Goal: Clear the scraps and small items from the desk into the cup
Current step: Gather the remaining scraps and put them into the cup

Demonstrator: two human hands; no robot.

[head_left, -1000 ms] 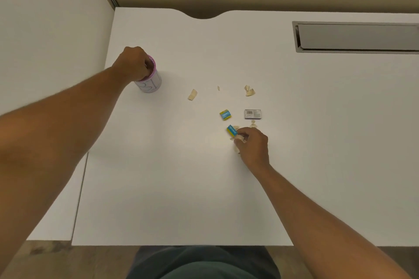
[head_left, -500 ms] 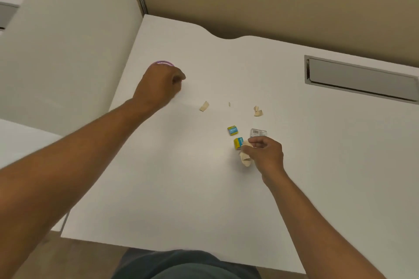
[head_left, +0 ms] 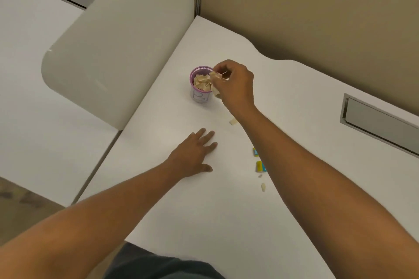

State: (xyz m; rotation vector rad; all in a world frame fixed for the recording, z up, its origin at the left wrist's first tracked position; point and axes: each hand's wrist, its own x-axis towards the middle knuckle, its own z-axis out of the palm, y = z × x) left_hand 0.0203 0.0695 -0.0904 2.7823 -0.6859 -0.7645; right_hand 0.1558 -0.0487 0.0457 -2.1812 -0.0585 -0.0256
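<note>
Moved from the desk (head_left: 226,222) middle to the cup (head_left: 200,88) rim: right hand (head_left: 234,85) pinching paper scraps (head_left: 215,84), left hand (head_left: 193,156) off the cup, lying open, flat.

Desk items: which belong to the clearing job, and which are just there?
Part of the job:
- cup, already holding scraps
- scraps pinched in the right hand
- loose scrap
- two blue-yellow items
- small scraps

Not part of it:
- cable tray slot
- side partition
- left hand, resting flat
</note>
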